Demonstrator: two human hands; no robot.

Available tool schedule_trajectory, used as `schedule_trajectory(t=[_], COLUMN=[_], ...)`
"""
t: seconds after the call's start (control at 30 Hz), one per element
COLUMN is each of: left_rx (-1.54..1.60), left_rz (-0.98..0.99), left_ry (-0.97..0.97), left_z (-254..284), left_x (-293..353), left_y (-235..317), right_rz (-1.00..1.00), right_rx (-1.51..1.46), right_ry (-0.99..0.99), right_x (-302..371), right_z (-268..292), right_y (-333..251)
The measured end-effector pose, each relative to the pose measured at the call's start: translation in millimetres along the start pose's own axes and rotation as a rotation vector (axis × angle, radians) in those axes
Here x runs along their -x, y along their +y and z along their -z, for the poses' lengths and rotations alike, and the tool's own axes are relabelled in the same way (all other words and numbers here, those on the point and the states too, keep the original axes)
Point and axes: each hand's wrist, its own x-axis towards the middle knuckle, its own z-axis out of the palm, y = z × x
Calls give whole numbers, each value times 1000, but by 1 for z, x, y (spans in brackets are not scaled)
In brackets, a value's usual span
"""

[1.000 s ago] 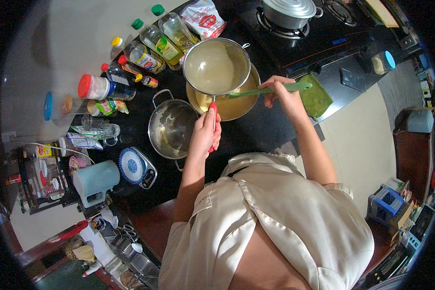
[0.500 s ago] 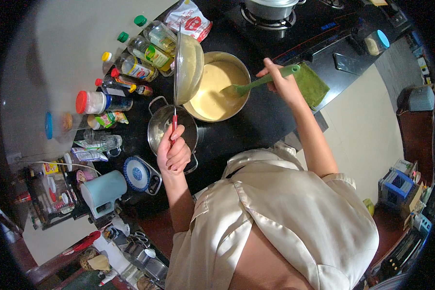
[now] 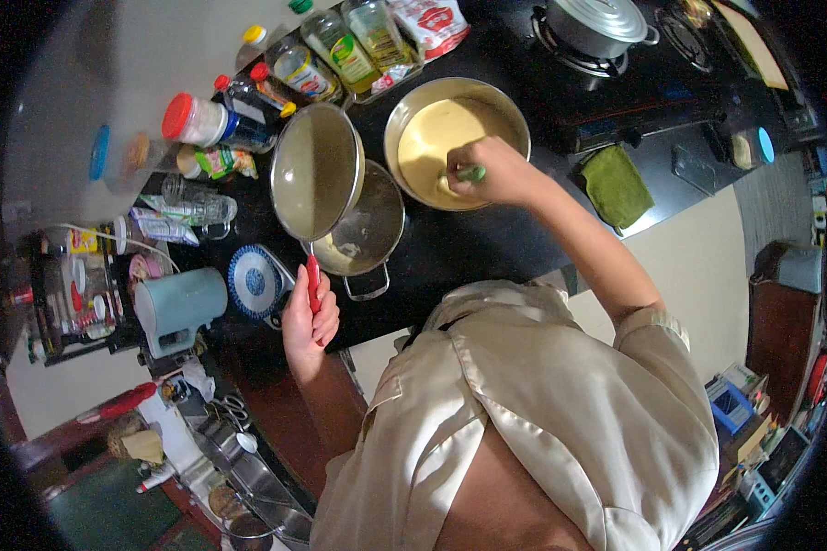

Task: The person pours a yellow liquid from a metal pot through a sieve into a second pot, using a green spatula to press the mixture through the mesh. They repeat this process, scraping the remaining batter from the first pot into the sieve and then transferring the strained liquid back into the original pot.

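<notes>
My left hand (image 3: 310, 317) is wrapped round the red handle of a round sieve (image 3: 312, 174), which is held up over a two-handled steel pot (image 3: 377, 241). Some pale residue shows on the inside of that pot. To its right stands a wide metal pan (image 3: 504, 104) with smooth, pale yellow batter (image 3: 432, 138) in it. Over the pan, my right hand (image 3: 496, 174) is closed on a green spoon (image 3: 471, 172). The handle end sticks out of my fist; the spoon's lower part is mostly hidden by the hand.
Several oil and sauce bottles (image 3: 345, 55) line the back left of the black counter. A lidded pot (image 3: 597, 23) sits on the stove at the far right. Nearer lie a green cloth (image 3: 618, 188) and a phone (image 3: 696, 169). A kitchen scale (image 3: 255, 282) and a light-blue jug (image 3: 179, 308) stand left.
The sieve has swung from edge-on beside the pan to above the steel pot on the left, its bowl facing me. My right hand has moved left, over the pan, with the spoon more upright.
</notes>
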Motion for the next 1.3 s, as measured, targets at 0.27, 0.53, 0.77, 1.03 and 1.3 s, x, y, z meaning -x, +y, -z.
schedule_trajectory(t=[0.27, 0.53, 0.77, 1.03, 1.3], left_rx=[-538, -581, -727, -894, -986], left_rz=[1, 107, -262, -456, -632], left_ry=[521, 761, 880, 1011, 1056], left_z=[61, 46, 56, 100, 93], left_x=[-13, -34, -30, -31, -39], left_y=[-59, -77, -84, -76, -57], right_rz=[-399, -395, -166, -630, -807], right_rx=[305, 86, 212, 318, -713], right_ry=[187, 211, 190, 285, 431], right_x=[-22, 15, -22, -12, -15], right_z=[31, 17, -26, 41, -1], right_y=[40, -20, -2, 24, 10])
